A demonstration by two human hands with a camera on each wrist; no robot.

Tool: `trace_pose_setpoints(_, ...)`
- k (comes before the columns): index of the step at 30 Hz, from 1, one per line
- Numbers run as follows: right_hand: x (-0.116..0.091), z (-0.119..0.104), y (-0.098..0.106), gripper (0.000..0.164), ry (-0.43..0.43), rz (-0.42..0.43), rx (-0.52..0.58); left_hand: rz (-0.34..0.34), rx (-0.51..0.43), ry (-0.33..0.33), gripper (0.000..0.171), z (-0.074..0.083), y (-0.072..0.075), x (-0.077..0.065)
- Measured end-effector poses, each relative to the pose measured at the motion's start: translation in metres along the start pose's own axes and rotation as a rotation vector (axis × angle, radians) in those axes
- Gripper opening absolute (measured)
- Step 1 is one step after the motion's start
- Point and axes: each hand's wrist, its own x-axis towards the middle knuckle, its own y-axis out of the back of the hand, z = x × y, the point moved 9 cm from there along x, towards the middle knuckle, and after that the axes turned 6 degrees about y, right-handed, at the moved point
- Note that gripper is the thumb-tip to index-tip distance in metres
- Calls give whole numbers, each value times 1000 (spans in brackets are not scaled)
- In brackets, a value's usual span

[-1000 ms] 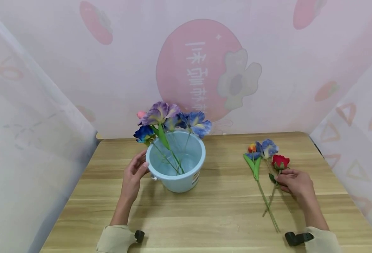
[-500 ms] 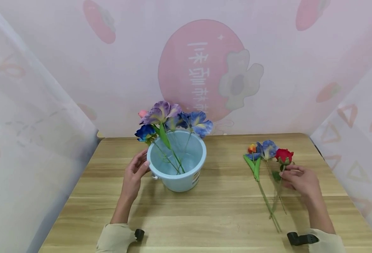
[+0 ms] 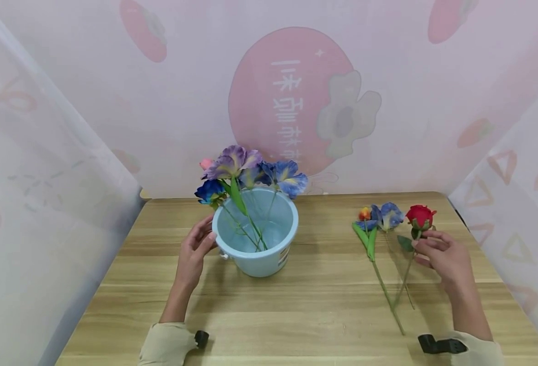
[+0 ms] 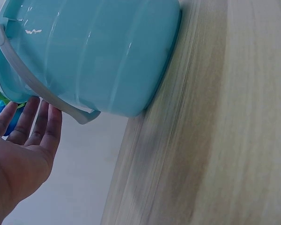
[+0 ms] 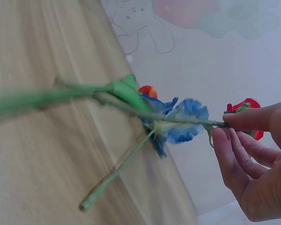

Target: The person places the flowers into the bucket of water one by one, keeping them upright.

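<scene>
My right hand pinches the stem of a red rose between thumb and fingers, just below its bloom. The right wrist view shows the pinched stem running across in front of the other flowers. Beside it on the table lie a blue iris and an orange-red tulip with green leaves. On the left, my left hand rests against a light blue bucket. Its fingers reach, fairly straight, to the outside of the bucket near the rim and handle.
Several flowers stand in the bucket, among them a purple iris, a blue iris and a dark blue bloom, leaning over its rim. The wooden table ends at a printed fabric wall behind.
My right hand has lifted the rose and drawn it right and away from the iris and tulip. The left hand and bucket hold their place.
</scene>
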Motion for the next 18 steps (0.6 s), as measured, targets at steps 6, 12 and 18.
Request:
trace_pose_setpoints(6,-2,-9,0,39,38,7,126,1,3,5,47,-1,-1,-1)
trace_pose_setpoints(12,-5,-23,-9,36,80,-5,188,0,8,10,48,-1,0,0)
trace_pose_setpoints(18,-6,-38,-24,39,116,-14,158,1,5,15,48,-1,0,-1)
